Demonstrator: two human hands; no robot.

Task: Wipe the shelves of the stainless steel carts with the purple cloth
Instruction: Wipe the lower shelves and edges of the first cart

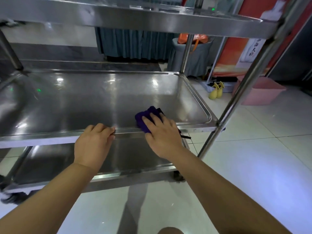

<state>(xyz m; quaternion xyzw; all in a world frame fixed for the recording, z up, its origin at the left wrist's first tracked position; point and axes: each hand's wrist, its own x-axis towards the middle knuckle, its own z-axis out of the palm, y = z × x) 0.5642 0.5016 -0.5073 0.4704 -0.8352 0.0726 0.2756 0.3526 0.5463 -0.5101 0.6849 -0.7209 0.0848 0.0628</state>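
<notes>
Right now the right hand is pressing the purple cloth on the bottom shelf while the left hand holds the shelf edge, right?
Not quite. The head view shows the right hand pressing the purple cloth on the middle shelf, not the bottom shelf. The left hand does hold the middle shelf's front edge.

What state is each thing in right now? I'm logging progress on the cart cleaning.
purple cloth: bunched, pressed flat on the middle shelf near its front edge.
right hand: fingers straight, pressing the cloth.
left hand: fingers curled over the shelf's front rim.
middle shelf: bare, shiny.
bottom shelf: bare.
top shelf: contents not visible.
pink tub: upright on floor.
</notes>
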